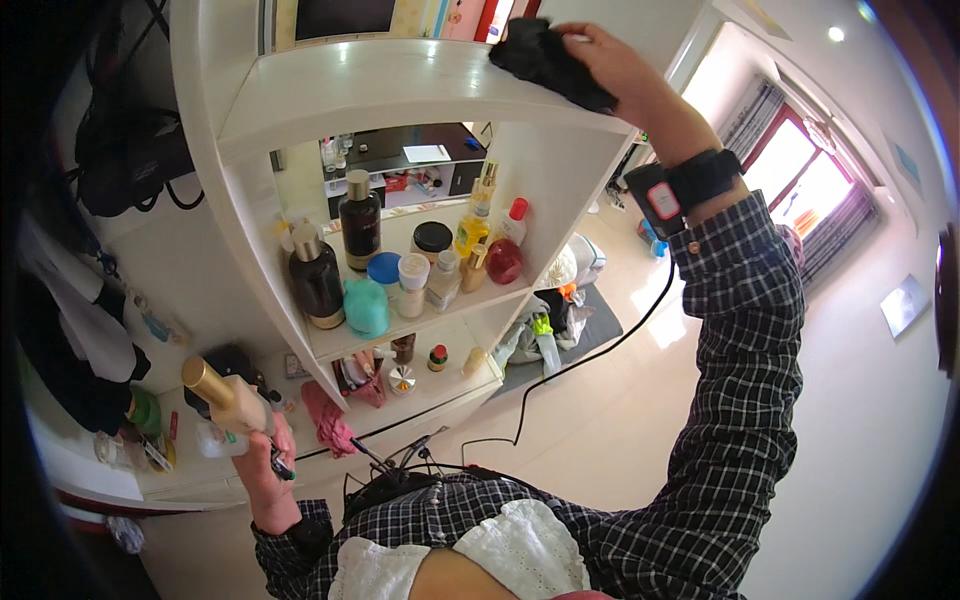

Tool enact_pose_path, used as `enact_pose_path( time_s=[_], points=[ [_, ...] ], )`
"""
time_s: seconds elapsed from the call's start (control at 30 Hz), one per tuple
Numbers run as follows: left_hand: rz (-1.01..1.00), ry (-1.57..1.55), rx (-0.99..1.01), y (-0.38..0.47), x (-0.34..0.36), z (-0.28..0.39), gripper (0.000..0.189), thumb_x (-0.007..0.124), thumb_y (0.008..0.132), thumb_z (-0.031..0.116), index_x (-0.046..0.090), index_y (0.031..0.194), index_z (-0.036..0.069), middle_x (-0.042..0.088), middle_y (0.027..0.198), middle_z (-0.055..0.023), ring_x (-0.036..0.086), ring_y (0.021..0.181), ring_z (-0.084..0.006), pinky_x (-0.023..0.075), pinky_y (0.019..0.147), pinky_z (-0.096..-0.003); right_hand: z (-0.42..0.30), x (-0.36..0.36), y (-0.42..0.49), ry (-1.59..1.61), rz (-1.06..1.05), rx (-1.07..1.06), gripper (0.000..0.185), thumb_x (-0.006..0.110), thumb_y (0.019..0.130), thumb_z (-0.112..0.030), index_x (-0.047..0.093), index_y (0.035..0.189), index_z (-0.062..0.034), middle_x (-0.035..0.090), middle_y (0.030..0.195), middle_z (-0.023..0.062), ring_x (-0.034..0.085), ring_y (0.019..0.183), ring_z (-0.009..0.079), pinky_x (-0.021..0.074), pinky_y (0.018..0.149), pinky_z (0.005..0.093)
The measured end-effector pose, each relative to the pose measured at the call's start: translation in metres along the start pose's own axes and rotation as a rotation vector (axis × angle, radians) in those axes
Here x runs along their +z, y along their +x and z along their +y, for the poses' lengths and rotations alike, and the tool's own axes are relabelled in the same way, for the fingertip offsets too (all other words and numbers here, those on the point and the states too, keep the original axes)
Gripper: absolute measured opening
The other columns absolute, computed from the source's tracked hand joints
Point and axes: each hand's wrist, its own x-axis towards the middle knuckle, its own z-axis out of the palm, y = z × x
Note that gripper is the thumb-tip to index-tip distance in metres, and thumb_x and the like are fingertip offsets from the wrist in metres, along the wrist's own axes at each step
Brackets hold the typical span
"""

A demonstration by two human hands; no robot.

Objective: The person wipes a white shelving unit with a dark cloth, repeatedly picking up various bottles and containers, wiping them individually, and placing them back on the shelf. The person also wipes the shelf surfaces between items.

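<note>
My right hand (596, 60) presses a black cloth (551, 64) against the right end of the white upper shelf (352, 79). At the lower left, my left hand (262, 457) is closed around a cosmetic bottle (240, 405) with a gold cap and a beige body. A small dark item (281, 461) sits in the same hand, too covered by fingers to name. On the shelf below the cloth stand two dark pump or lotion bottles (360, 221), a teal container (367, 309), a black-lidded jar (433, 240) and a red round bottle (504, 261).
A pink cloth (330, 424) hangs over the lower shelf's edge near a pink pouch (367, 386). A black cable (585, 356) runs from the right wrist device (656, 201) to my waist. Clothes lie on a grey mat (592, 322). A black bag (135, 165) hangs at left.
</note>
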Motion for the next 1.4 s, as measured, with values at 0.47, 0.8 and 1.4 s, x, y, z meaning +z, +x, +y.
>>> enact_pose_path(
  time_s=[0.47,0.8,1.4],
  points=[
    [0.090,0.080,-0.021,0.011,-0.003,-0.009,0.075,0.076,0.094,0.049,0.042,0.145,0.006,0.049,0.074,-0.0014,0.040,0.055,-0.0063,0.0306,0.046,-0.0205,-0.012,-0.011,-0.018,-0.956,-0.459,-0.204,0.064,0.020,0.113,-0.054,0.033,0.164,-0.0190,0.027,0.171,0.0141,0.026,0.157,0.0348,0.0170,0.129,0.0431],
    [0.141,0.049,0.039,0.000,0.004,-0.007,0.076,0.075,0.095,0.048,0.041,0.148,0.006,0.046,0.074,0.0008,0.039,0.058,-0.0057,0.0296,0.046,-0.0202,-0.025,0.018,0.072,-0.658,-0.624,0.301,0.069,0.028,0.111,-0.055,0.035,0.162,-0.0079,0.037,0.165,0.0134,0.033,0.154,0.0269,0.0229,0.126,0.0346],
    [0.149,0.058,-0.001,-0.026,-0.020,0.014,0.065,0.074,0.096,0.049,0.046,0.136,0.006,0.046,0.075,0.0000,0.039,0.057,-0.0066,0.0311,0.045,-0.0205,-0.044,-0.023,-0.045,-0.744,-0.320,0.043,0.048,0.046,0.102,-0.002,0.054,0.149,-0.0049,0.060,0.146,0.0188,0.058,0.131,0.0324,0.0414,0.114,0.0370]
  ],
)
